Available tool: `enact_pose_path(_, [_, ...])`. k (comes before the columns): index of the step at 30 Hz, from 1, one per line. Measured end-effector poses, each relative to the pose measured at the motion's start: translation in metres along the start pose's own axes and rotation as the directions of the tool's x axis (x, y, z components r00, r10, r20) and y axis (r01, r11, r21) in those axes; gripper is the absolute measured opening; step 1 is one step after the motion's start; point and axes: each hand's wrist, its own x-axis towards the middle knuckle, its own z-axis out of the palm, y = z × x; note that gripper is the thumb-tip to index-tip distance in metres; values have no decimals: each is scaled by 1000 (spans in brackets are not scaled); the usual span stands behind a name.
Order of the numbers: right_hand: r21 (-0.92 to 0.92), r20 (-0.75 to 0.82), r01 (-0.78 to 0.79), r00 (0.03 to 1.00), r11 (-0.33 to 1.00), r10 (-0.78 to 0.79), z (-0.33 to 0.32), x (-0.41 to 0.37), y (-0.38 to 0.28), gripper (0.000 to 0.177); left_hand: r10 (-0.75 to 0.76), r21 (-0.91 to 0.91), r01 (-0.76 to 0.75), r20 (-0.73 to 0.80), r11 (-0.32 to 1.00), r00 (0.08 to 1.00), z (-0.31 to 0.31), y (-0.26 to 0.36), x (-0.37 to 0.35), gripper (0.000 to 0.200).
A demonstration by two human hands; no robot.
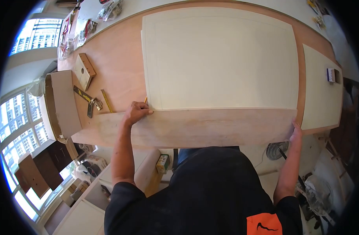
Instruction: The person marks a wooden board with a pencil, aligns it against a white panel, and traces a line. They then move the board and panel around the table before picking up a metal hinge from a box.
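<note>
A long, pale wooden board lies along the near edge of the table, against the bottom edge of a large cream sheet. Faint lines run near the sheet's borders. My left hand rests at the sheet's lower left corner, fingers closed and touching the board. A thin orange-yellow stick that looks like a pencil pokes out beside its fingertips. At the board's right end, my right hand grips the edge, its fingers partly hidden.
Left on the table are a try square, a yellow ruler strip and a wooden block with a hole. A cardboard box stands beyond. Rightward, a small box sits on another cream panel.
</note>
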Motion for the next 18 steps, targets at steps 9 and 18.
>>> enact_pose_path(9, [-9, -17, -17, 1000, 1000, 17, 3, -4, -4, 63, 9, 11, -9, 26, 1000, 1000, -2, -8, 5, 20])
enact_pose_path(18, [11, 22, -22, 1000, 1000, 22, -7, 9, 5, 61, 12, 23, -13, 19, 1000, 1000, 0, -6, 2, 24])
